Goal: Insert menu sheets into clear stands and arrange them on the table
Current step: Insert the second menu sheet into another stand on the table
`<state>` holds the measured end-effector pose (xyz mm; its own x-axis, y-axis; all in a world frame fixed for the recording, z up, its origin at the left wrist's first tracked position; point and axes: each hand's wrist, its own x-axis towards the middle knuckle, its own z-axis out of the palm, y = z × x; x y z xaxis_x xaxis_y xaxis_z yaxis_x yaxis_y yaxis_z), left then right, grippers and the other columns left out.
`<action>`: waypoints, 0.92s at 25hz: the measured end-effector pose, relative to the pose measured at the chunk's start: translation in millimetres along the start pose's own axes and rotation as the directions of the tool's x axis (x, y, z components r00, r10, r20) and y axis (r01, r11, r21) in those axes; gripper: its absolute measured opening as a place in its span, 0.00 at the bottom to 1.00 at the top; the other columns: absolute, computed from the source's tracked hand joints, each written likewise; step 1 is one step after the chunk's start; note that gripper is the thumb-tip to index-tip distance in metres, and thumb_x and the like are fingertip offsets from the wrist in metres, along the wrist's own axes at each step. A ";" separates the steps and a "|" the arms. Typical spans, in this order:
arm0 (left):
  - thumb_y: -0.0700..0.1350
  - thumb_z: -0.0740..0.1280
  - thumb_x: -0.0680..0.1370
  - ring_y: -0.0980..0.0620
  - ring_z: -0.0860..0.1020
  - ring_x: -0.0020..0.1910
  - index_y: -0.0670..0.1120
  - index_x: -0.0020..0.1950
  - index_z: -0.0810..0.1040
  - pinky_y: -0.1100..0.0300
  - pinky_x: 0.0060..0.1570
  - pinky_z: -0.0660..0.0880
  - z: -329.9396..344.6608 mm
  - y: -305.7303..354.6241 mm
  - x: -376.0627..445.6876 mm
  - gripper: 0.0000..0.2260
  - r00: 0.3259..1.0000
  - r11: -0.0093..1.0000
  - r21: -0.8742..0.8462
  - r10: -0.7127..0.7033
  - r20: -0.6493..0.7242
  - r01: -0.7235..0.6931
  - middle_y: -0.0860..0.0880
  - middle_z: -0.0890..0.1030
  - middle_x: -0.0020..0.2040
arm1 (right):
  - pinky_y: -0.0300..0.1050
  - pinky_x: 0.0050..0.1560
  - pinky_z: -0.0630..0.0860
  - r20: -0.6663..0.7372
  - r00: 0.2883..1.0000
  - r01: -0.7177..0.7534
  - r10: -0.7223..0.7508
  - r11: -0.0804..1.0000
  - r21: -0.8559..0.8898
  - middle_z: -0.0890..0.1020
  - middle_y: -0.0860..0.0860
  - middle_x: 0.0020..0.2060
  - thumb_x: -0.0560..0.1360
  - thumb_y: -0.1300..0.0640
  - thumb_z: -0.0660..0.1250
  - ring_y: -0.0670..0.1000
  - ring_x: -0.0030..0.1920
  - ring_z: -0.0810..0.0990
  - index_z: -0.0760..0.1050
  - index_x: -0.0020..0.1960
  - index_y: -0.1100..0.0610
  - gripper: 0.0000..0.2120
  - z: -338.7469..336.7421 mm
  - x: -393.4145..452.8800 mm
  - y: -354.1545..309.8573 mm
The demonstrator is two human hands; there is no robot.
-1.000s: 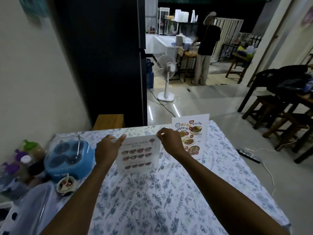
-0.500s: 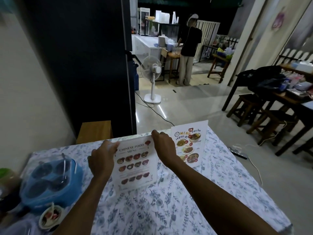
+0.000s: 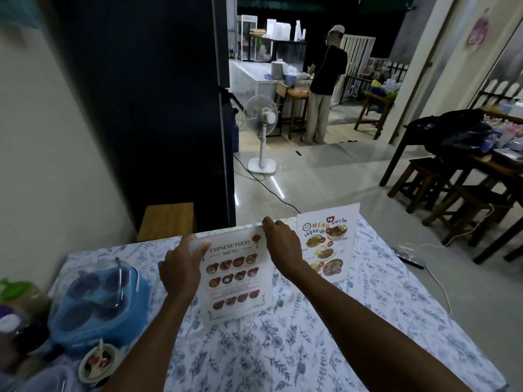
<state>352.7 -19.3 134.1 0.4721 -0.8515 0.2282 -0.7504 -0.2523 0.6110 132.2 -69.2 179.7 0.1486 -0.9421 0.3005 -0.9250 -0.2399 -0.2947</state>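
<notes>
A clear stand holding a white "Chinese Food Menu" sheet [image 3: 236, 278] stands upright near the middle of the floral-cloth table [image 3: 368, 321]. My left hand [image 3: 181, 267] grips its upper left edge, thumb across the front. My right hand [image 3: 283, 247] pinches its top right corner. Just to the right, a second stand with a colourful menu sheet [image 3: 328, 241] stands upright at the table's far edge, close to my right hand but apart from it.
A blue condiment caddy with a clear lid [image 3: 99, 301] sits at the left, a small sauce cup [image 3: 97, 362] in front of it. A wooden stool [image 3: 168, 220] stands beyond the far edge. A fan [image 3: 261, 120] and a person [image 3: 325, 80] are farther back.
The view has tilted up and closer. The Chinese menu stand has been set more upright and nearer to me; both hands keep hold of its top corners.
</notes>
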 end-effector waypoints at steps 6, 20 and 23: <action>0.54 0.73 0.76 0.42 0.82 0.51 0.51 0.69 0.74 0.44 0.49 0.79 -6.7 15.0 -7.8 0.24 0.997 0.997 -0.036 0.064 0.036 -0.062 0.44 0.83 0.55 | 0.46 0.36 0.70 0.090 0.996 0.001 -0.004 0.999 0.035 0.80 0.57 0.47 0.76 0.64 0.62 0.57 0.41 0.78 0.69 0.63 0.57 0.16 -2.4 3.5 2.8; 0.56 0.74 0.73 0.44 0.78 0.53 0.48 0.66 0.73 0.52 0.43 0.77 -18.6 103.4 -49.3 0.25 0.970 0.970 0.005 0.242 0.001 -0.242 0.45 0.76 0.59 | 0.50 0.40 0.76 0.075 0.997 -0.034 0.029 0.997 0.066 0.81 0.60 0.51 0.77 0.57 0.63 0.61 0.47 0.81 0.66 0.67 0.57 0.19 -53.6 -32.7 50.1; 0.55 0.74 0.74 0.45 0.78 0.51 0.49 0.63 0.74 0.52 0.42 0.78 -1.3 129.8 -66.6 0.21 0.953 0.954 -0.044 0.300 0.042 -0.298 0.47 0.77 0.55 | 0.50 0.42 0.75 0.068 0.995 -0.085 0.080 0.993 0.086 0.81 0.60 0.52 0.77 0.56 0.64 0.61 0.48 0.81 0.67 0.66 0.56 0.19 -63.9 -48.0 71.8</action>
<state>224.5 5.3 199.2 0.2058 -0.9063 0.3691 -0.8358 0.0334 0.5480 36.3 -26.2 202.1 0.0978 -0.9720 0.2137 -0.9008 -0.1778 -0.3961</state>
